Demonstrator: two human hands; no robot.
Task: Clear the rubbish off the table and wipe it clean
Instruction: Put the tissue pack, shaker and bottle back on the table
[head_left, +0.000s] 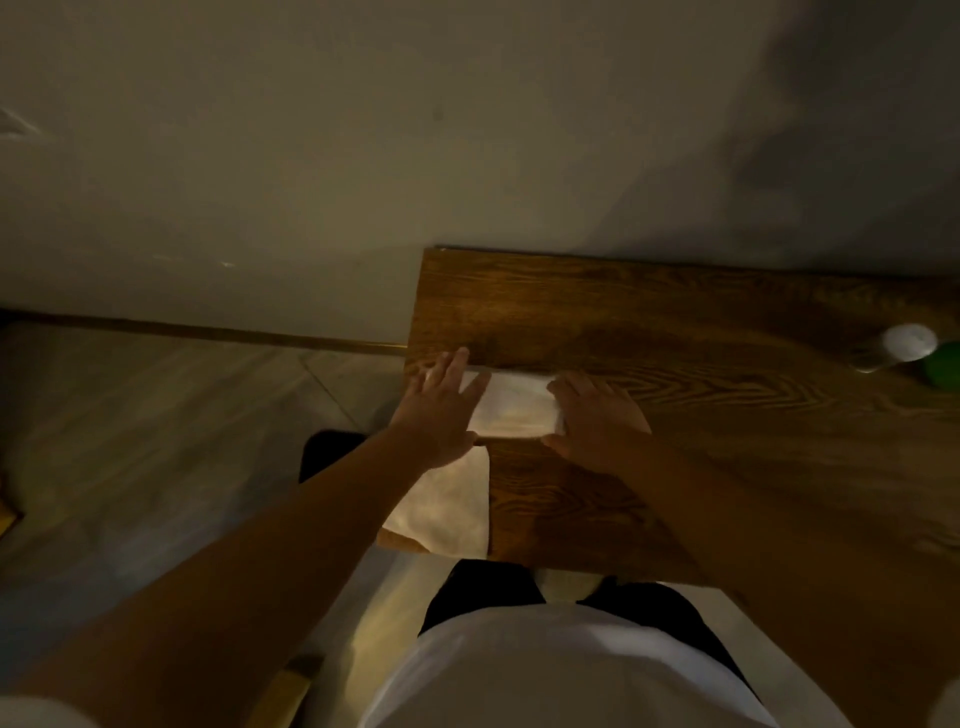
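Note:
A white cloth (511, 408) lies on the left end of the dark wooden table (675, 322). Part of the cloth hangs over the table's near left corner. My left hand (441, 410) rests flat on the cloth's left side with its fingers spread. On the cloth's right side my right hand (597, 415) presses down, its fingers curled over the cloth's edge. The cloth looks folded between the two hands.
A clear bottle with a white cap (901, 345) and a green object (943, 366) stand at the table's far right. A pale wall (311, 182) runs behind the table. Tiled floor (156, 441) lies to the left. A dark object (324, 457) sits on the floor by the table.

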